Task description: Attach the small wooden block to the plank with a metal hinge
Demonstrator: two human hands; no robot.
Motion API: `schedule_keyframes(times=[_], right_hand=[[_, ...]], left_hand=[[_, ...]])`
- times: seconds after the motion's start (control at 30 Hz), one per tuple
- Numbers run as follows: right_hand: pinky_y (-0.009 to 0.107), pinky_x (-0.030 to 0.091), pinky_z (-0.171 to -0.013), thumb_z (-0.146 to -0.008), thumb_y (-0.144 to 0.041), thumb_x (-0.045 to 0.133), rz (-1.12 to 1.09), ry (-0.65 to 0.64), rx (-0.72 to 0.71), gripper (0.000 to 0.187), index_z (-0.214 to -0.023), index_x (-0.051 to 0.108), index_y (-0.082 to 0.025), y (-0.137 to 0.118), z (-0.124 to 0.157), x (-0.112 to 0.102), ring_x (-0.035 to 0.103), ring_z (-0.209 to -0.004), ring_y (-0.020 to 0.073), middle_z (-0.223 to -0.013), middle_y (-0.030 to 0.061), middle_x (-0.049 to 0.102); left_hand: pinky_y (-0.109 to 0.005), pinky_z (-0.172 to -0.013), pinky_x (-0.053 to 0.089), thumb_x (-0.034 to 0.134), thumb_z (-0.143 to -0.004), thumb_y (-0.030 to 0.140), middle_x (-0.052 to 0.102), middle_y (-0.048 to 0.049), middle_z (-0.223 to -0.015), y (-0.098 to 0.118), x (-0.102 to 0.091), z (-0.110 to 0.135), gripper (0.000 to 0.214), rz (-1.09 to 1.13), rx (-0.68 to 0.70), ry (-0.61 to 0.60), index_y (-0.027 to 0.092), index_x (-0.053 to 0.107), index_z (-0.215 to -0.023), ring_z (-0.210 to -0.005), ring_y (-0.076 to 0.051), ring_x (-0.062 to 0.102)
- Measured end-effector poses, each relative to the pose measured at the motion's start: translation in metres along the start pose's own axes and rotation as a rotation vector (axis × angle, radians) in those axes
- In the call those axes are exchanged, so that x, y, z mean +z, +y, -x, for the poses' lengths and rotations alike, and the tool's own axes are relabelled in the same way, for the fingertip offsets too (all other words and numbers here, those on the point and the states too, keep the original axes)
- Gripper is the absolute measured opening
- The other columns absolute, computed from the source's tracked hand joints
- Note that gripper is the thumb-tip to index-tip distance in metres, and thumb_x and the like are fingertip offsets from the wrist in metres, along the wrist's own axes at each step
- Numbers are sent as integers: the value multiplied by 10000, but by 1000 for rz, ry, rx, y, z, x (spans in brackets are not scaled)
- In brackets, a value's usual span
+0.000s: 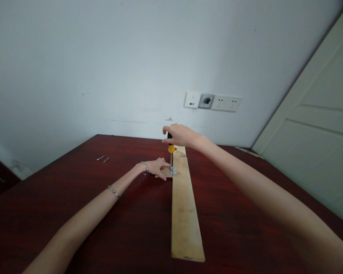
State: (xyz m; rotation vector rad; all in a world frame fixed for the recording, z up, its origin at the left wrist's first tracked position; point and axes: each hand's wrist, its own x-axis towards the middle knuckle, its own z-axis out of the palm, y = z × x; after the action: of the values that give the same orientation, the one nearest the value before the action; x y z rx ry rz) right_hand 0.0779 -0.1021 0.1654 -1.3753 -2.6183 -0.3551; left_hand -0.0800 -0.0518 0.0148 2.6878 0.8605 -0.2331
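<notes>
Hinge (174, 171) is placed at the left edge of the plank (185, 217), fastening apparently unfinished; the screwdriver (171, 149) is grasped upright by the right hand (182, 134); the left hand (157, 166) is rested alongside, fingers spread.

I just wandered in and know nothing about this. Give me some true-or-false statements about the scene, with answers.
1. The right hand holds a screwdriver. True.
2. The left hand is up on the screwdriver's handle. False: the left hand is down by the metal hinge.
3. A long board lies on the table. True.
4. Bracelets show on both arms. False: bracelets show only on the left arm.
5. Two small metal pieces lie left of the long board. True.
</notes>
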Motion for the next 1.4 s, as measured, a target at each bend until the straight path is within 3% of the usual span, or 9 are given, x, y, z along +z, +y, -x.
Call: schedule_keyframes(times=[0.17, 0.33, 0.43, 0.53, 0.67, 1.0, 1.13, 1.27, 1.4], right_hand=[[272, 377, -609, -759, -366, 583, -2, 29, 12, 458, -1185, 522, -207, 0, 2, 3, 587, -768, 198, -1102, 115, 567], [261, 360, -621, -800, -325, 552, -23, 35, -15, 325, -1099, 565, -199, 1, 3, 7, 567, -765, 182, -995, 95, 572], [254, 350, -587, -770, -316, 590, -27, 55, -15, 403, -1157, 523, -225, 0, 5, 10, 558, -722, 165, -1076, 96, 534], [261, 343, -582, -805, -395, 560, -3, 84, -3, 327, -1079, 553, -217, -1, 8, 12, 546, -696, 169, -1019, 91, 543], [262, 361, -627, -803, -276, 533, -51, 146, -10, 244, -1032, 561, -198, 3, 8, 13, 528, -687, 155, -970, 85, 551], [270, 378, -665, -731, -241, 553, -157, 293, 37, 269, -992, 576, -179, 24, 12, -2, 498, -704, 165, -863, 66, 536], [274, 376, -666, -729, -248, 559, -170, 327, 51, 278, -998, 580, -180, 28, 15, -6, 500, -720, 176, -858, 68, 539], [278, 374, -665, -729, -250, 556, -182, 363, 56, 289, -1008, 580, -178, 29, 17, -9, 484, -694, 170, -841, 62, 539], [283, 372, -670, -722, -240, 555, -191, 397, 43, 303, -1017, 578, -173, 26, 16, -13, 475, -692, 167, -826, 56, 533]], left_hand=[[-315, -865, 362, 645, -653, 606, 411, -69, -1063, 0, 0, 0, 775, 4, 6, 1, 235, 455, -1306, -1005, -256, 416], [-310, -871, 366, 655, -659, 578, 419, -66, -1075, 2, 0, 0, 757, 1, -2, 7, 240, 455, -1306, -1012, -250, 419], [-304, -882, 362, 665, -648, 579, 422, -69, -1099, 1, 1, 0, 774, -1, -19, 8, 234, 457, -1308, -1020, -246, 419], [-297, -883, 363, 663, -644, 591, 427, -65, -1117, 0, 2, 0, 775, 13, -15, 9, 243, 460, -1306, -1024, -244, 418], [-296, -879, 366, 675, -632, 578, 434, -70, -1120, -1, 3, -1, 792, 27, -15, 26, 237, 455, -1312, -1029, -250, 417], [-318, -889, 371, 694, -593, 610, 461, -75, -1144, -6, 4, 0, 866, 80, -6, 48, 246, 434, -1334, -1053, -271, 429], [-328, -917, 362, 699, -630, 578, 515, -78, -1135, -15, 3, -1, 787, 178, 37, 176, 228, 484, -1301, -1070, -267, 447], [-278, -803, 424, 664, -728, 456, 603, -76, -1012, -16, 1, -3, 473, 382, 90, 410, 158, 639, -1094, -914, -206, 546], [-260, -730, 446, 627, -774, 395, 664, -66, -873, -10, -2, -5, 295, 601, 141, 517, 126, 707, -864, -784, -168, 595]])
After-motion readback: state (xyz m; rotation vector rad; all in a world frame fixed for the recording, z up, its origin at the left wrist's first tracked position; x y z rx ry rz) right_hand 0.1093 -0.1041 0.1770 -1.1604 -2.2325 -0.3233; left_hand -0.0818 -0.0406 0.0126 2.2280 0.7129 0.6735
